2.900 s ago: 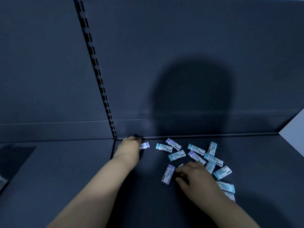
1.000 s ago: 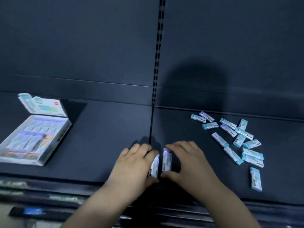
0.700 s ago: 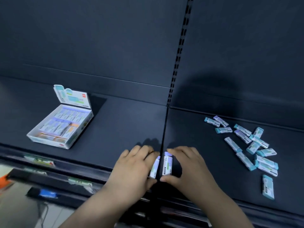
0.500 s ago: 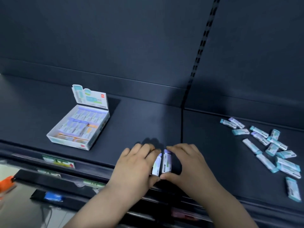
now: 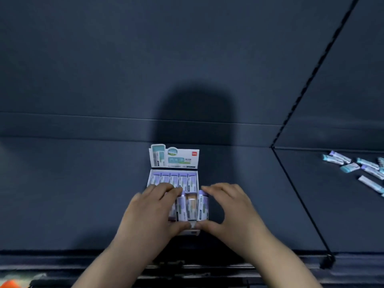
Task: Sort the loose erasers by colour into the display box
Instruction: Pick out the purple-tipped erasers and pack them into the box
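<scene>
The white display box (image 5: 174, 155) stands open on the dark shelf, its printed lid upright at the back. A row of purple erasers (image 5: 174, 180) fills its far half. My left hand (image 5: 151, 213) grips a purple eraser (image 5: 181, 208) over the near half of the box. My right hand (image 5: 230, 213) pinches another purple eraser (image 5: 203, 207) at the box's right side. Between them lies an orange eraser (image 5: 192, 206). Several loose teal and purple erasers (image 5: 353, 166) lie on the shelf at the far right.
A slotted upright and shelf seam (image 5: 299, 196) run diagonally at right, between the box and the loose pile. The shelf's front rail (image 5: 197, 265) runs along the bottom. Something orange (image 5: 9, 284) shows at the bottom left corner.
Both hands, each holding a purple eraser, have moved left from the bare shelf to above the near half of the display box. The loose pile now sits at the right edge.
</scene>
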A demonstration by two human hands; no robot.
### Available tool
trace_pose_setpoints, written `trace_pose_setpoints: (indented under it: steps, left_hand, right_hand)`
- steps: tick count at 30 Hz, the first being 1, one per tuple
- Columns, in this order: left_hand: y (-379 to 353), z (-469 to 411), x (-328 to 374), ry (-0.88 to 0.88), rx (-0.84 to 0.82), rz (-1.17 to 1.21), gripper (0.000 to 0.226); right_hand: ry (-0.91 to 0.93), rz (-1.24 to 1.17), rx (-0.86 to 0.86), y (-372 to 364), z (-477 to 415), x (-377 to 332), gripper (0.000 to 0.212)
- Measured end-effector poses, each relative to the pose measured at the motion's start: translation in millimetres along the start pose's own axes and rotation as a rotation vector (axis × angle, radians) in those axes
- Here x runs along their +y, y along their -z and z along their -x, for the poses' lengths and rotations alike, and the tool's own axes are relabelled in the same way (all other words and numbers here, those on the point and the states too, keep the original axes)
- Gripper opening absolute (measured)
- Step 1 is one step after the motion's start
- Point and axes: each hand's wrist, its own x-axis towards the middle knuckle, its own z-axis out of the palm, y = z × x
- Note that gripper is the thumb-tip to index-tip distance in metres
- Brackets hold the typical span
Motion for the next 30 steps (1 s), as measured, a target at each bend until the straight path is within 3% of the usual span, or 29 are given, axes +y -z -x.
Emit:
trace_pose_setpoints:
  steps: [9, 18, 30]
  left_hand:
    - [-12.0, -13.5, -14.1, -0.124, -0.121, -0.018, 0.077]
    - [-18.5, -19.3, -10.7, -0.151, -0.119, -0.089, 0.065]
    - [-7.8, -14.4, -10.7, -0.1, -0.236, -0.062, 0.052]
  right_hand:
    - [-0.007, 0.147, -0.098, -11.2, -23.8, -9.3, 0.073]
    - [0.043, 0.314, -0.204, -16.2, -38.1, -13.2, 0.068]
    - [0.056, 0.372, -0.244, -12.5, -33.2, -20.7, 0.042]
